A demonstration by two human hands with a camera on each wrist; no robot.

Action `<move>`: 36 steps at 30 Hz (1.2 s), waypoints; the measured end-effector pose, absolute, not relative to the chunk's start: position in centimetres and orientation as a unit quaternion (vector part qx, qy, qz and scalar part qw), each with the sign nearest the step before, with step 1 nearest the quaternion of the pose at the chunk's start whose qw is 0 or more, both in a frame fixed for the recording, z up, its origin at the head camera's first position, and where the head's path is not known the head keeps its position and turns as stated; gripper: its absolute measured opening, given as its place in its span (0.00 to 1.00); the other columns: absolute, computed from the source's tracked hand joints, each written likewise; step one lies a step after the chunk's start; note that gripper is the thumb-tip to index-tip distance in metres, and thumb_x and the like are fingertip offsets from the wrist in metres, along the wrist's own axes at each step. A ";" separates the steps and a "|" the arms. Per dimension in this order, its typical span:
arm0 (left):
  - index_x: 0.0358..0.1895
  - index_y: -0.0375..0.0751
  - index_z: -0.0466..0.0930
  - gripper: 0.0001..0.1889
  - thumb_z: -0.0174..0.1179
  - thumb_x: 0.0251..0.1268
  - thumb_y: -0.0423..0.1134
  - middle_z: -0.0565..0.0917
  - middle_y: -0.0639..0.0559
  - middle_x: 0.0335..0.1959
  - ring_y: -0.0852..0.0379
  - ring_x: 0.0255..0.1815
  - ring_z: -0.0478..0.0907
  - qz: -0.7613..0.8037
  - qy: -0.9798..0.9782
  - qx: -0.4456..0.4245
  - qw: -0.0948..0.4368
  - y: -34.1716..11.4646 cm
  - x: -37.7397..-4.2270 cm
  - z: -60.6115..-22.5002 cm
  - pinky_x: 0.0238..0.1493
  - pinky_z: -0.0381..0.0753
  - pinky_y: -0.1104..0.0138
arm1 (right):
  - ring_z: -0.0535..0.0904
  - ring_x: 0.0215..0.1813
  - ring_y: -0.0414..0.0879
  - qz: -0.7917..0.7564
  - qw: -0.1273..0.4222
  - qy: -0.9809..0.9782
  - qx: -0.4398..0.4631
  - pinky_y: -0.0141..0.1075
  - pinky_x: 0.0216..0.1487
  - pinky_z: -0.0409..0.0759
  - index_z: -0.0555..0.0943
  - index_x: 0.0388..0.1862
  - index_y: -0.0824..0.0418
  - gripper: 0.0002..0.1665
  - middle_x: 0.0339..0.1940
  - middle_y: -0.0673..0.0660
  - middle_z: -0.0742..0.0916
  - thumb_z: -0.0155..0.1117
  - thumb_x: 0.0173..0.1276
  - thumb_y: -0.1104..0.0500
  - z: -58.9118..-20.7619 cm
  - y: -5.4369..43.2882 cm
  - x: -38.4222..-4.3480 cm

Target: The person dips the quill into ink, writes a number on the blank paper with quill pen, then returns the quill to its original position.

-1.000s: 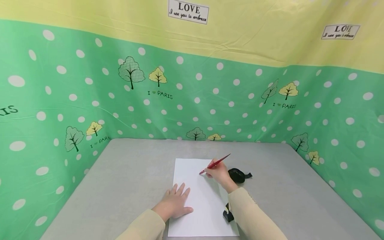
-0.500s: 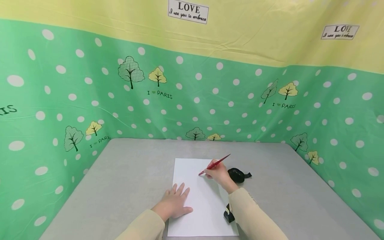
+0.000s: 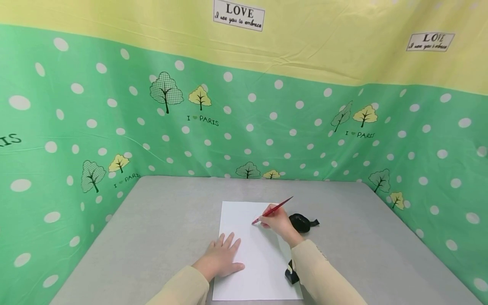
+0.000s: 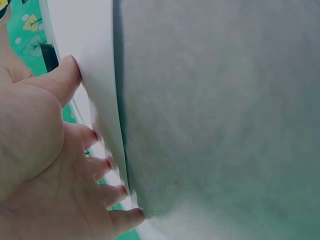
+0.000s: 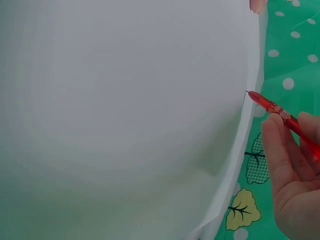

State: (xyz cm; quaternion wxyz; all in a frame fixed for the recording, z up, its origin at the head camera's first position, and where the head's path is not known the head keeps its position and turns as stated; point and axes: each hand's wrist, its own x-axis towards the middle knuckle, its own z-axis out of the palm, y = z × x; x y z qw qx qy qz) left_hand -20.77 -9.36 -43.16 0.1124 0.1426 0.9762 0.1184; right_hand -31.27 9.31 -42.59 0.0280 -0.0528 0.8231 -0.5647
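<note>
A white sheet of paper (image 3: 263, 258) lies upright in front of me on the grey table. My left hand (image 3: 221, 258) rests on its left edge, fingers spread and straight; the left wrist view shows the fingertips (image 4: 105, 166) on the paper. My right hand (image 3: 278, 219) pinches a slim red pen (image 3: 280, 205) over the upper part of the sheet. The pen slants, its tip at the paper and its tapered end pointing up and right. In the right wrist view, a short thin dark line shows by the tip of the pen (image 5: 274, 108).
A black rounded object (image 3: 300, 223) with a short tail sits right of the paper, beside my right wrist. A small dark piece (image 3: 292, 275) shows by the right sleeve (image 3: 320, 271), partly hidden. A green and yellow printed curtain (image 3: 244, 127) surrounds the grey table (image 3: 171, 216).
The pen tip has shifted slightly left and toward me, with the right hand following. My left hand stays in place on the paper.
</note>
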 end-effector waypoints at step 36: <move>0.67 0.39 0.62 0.38 0.55 0.58 0.60 0.58 0.38 0.69 0.35 0.68 0.50 0.119 0.977 0.137 0.114 -9.2 -20.6 -42.7 0.63 0.52 0.42 | 0.81 0.28 0.47 -0.562 0.045 0.822 -0.079 0.38 0.32 0.82 0.73 0.27 0.66 0.08 0.26 0.57 0.83 0.66 0.57 0.69 -42.7 9.8 -30.5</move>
